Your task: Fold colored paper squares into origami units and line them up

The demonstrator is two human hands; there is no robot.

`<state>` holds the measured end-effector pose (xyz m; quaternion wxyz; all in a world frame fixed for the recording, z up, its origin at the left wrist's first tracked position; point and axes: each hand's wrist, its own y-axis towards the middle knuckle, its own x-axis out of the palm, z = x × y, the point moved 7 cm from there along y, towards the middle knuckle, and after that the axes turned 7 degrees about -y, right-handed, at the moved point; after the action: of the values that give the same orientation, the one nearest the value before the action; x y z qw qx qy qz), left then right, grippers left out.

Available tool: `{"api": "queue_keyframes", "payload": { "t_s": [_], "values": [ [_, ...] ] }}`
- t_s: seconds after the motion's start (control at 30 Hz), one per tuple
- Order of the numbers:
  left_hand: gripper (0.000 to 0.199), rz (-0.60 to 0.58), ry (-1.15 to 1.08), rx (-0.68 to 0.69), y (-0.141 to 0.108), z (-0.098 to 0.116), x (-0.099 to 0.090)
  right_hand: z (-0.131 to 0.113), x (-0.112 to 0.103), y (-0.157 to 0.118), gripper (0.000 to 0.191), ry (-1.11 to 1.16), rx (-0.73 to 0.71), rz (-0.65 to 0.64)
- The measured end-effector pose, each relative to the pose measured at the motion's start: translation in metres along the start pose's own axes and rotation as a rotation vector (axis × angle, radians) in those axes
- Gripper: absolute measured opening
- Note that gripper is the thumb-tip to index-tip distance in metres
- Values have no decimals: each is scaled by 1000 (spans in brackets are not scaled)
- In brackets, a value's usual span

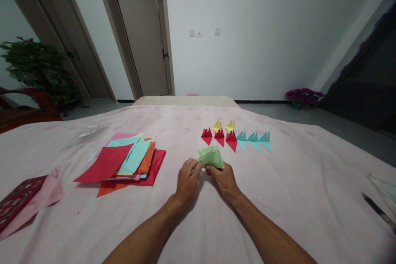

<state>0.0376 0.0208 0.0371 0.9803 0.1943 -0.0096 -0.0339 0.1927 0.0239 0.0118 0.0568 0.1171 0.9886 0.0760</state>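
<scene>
A partly folded sheet of light green origami paper is held between my two hands, just above the tablecloth. My left hand pinches its lower left corner between thumb and fingers. On the other side, my right hand grips the lower right edge, thumb near the middle. Several folded paper figures stand in rows beyond the hands: red ones, light blue ones and two yellow ones. To the left lies a loose stack of coloured paper sheets, with a red sheet on top.
A pink patterned cloth covers the table. At far left lies a dark red printed item on pink material. A dark pen or knife-like object rests at the right edge. Clear plastic wrapping lies behind the stack.
</scene>
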Motion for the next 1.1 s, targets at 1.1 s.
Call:
{"api": "queue_keyframes", "payload": {
  "t_s": [1.1],
  "values": [
    [55, 124, -699, -545, -8, -46, 15, -13, 10, -7, 35, 121, -70, -28]
  ]
}}
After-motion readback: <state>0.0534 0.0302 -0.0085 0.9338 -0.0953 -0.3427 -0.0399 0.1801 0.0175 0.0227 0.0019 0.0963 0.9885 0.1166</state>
